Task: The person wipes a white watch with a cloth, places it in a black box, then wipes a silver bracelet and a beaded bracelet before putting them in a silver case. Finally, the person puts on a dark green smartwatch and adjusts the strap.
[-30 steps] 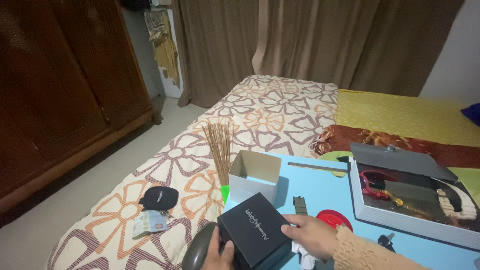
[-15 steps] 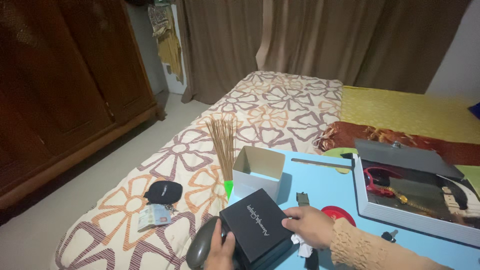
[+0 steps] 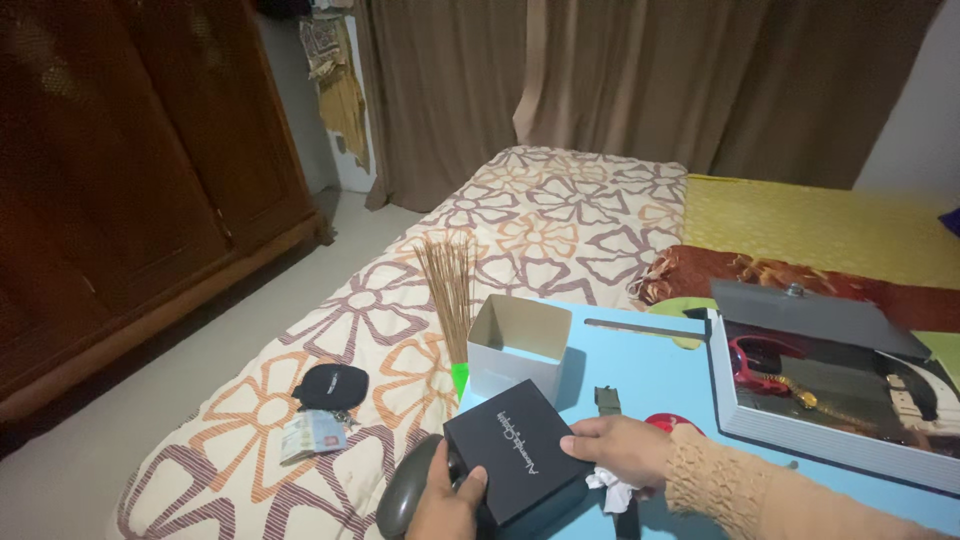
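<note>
Black box (image 3: 525, 460) is at the near edge of the blue table (image 3: 650, 375), just before the open white box (image 3: 520, 345). Your left hand (image 3: 450, 495) grips its near corner, your right hand (image 3: 620, 450) grips its right side.

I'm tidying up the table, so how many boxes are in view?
3. The black box is held in the left hand and right hand; the open white box stands behind it; the grey box with its lid up lies at right. Others may be hidden.
</note>
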